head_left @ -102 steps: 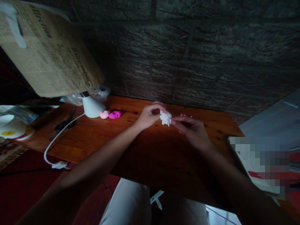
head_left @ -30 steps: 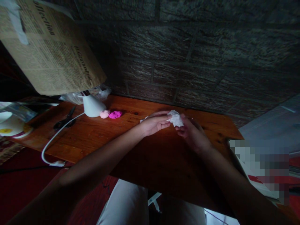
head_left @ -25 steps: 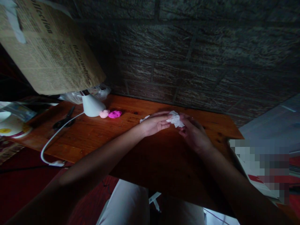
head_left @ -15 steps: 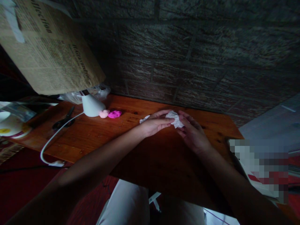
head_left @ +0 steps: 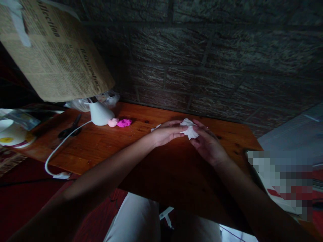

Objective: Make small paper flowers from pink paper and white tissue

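A crumpled white piece [head_left: 189,129], looking like tissue or soft clay, is held between both hands above the wooden table. My left hand [head_left: 168,133] pinches its left side between thumb and fingers. On its right side, my right hand [head_left: 209,143] grips it with the thumb and fingertips. Behind my left wrist, part of another white lump [head_left: 155,127] shows on the table; the hand hides the rest. Further left, a pale pink lump [head_left: 113,122] and a bright magenta lump [head_left: 124,123] lie side by side, touching.
A lamp with a newsprint shade [head_left: 75,67] and white base [head_left: 100,114] stands at the left, its white cord [head_left: 57,148] looping over the table edge. Black scissors [head_left: 70,130] and a white cup [head_left: 7,131] are further left. A brick wall [head_left: 181,74] rises behind the wooden table [head_left: 101,144].
The white piece looks slightly more spread out between my fingers. Both hands stay in nearly the same place, and the whole view has shifted a little.
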Demonstrator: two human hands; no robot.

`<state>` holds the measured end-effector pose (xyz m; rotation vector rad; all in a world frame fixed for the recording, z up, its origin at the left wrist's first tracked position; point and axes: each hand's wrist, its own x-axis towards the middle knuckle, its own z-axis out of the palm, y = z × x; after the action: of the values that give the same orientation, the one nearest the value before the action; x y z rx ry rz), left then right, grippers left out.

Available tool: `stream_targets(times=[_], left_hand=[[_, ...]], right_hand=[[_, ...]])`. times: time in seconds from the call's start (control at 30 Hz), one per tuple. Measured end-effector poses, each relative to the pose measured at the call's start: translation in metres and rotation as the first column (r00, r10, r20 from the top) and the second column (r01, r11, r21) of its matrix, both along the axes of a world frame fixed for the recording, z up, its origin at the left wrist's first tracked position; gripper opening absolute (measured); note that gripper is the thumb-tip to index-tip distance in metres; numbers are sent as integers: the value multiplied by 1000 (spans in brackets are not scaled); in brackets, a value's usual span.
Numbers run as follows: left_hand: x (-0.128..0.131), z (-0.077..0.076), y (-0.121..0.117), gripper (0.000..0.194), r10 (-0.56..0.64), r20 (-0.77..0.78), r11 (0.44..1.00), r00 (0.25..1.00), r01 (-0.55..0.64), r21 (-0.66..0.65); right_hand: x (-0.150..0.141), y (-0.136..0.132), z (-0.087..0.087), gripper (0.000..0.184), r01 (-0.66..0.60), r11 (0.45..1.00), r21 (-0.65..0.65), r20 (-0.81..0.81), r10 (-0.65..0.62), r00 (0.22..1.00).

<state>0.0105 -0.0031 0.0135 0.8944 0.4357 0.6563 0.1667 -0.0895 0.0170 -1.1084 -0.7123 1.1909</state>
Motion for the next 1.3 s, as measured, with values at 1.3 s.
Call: stream_targets(times=[1.3], left_hand=[[2,3,-5,37,77,19,991,997,-79,111]], right_hand=[[-4,1,1,34,-81,995,49,-161,88,983]])
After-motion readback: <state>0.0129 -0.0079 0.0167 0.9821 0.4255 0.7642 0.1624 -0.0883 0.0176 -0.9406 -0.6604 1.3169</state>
